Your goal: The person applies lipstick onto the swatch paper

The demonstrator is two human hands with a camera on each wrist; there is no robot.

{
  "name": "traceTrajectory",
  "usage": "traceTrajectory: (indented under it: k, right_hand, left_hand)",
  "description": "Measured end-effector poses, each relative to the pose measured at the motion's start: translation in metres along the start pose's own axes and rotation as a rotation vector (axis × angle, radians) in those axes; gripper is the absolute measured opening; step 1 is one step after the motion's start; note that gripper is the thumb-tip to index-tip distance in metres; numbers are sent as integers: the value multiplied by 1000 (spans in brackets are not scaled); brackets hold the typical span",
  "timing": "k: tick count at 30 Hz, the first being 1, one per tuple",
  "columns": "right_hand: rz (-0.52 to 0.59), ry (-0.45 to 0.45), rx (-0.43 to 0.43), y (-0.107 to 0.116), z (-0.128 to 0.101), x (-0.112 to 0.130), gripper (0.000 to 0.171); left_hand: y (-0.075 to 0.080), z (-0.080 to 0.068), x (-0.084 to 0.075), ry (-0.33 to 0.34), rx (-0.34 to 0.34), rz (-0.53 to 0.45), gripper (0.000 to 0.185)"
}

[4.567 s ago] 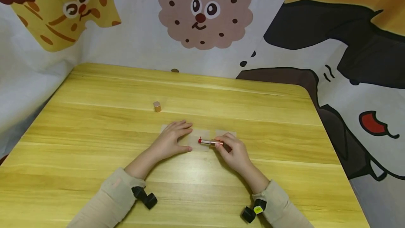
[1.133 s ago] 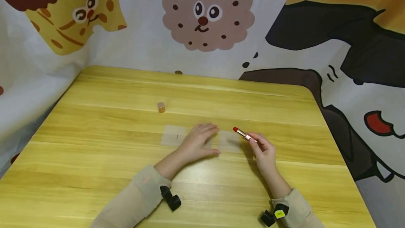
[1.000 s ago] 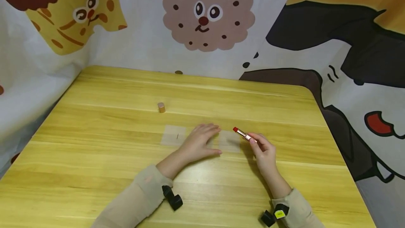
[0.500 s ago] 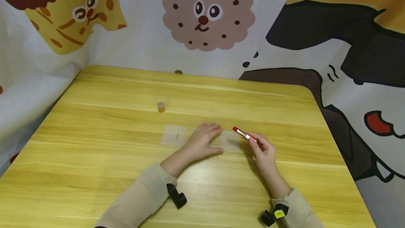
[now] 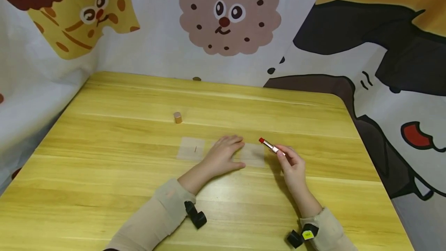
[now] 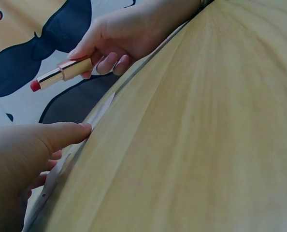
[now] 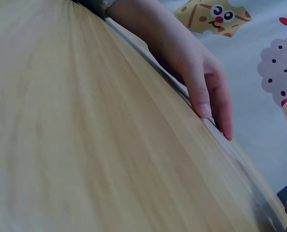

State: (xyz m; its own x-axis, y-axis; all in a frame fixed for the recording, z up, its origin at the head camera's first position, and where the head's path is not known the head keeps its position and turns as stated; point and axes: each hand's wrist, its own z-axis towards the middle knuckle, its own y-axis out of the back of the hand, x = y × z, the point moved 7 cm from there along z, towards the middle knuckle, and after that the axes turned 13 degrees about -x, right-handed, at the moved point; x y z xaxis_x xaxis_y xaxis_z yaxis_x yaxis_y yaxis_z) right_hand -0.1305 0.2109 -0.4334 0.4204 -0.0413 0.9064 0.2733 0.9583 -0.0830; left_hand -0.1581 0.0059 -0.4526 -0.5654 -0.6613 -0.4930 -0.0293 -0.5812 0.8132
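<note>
My right hand (image 5: 293, 165) pinches an uncapped lipstick (image 5: 271, 147) by its rose-gold base, above the table. Its red tip points up and to the left, clear of any paper. My left hand (image 5: 223, 154) rests palm down, thumb and fingers spread, covering most of a middle paper sheet. Its fingertips reach the left edge of the right-hand sheet (image 5: 253, 156), on which no mark shows. The left sheet (image 5: 188, 148) bears one short, dark upright stroke. In the left wrist view the thumb (image 6: 68, 134) touches paper, and the lipstick (image 6: 61, 74) is held beyond it.
The small copper-coloured lipstick cap (image 5: 177, 117) stands upright behind the left sheet. All lie on a wooden table (image 5: 115, 165). A cartoon-printed cloth (image 5: 150, 49) hangs behind the table's far edge. Each sleeve carries a black wrist camera, such as the left one (image 5: 196, 215).
The lipstick, earlier with its tip by a red mark on the middle sheet, has moved right and up. My left hand has shifted right from the left sheet, then slightly further.
</note>
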Motion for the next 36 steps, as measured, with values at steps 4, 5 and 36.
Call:
traceTrajectory:
  k: [4, 5, 36]
  right_hand:
    - [-12, 4, -21, 6, 3, 2, 16]
    - [-16, 9, -22, 7, 3, 2, 16]
    - [-351, 123, 106, 3, 1, 26, 15]
  left_hand:
    - [0, 0, 0, 2, 1, 5, 70]
    - [0, 0, 0, 3, 1, 6, 70]
    - [0, 0, 0, -1, -10, -2, 68]
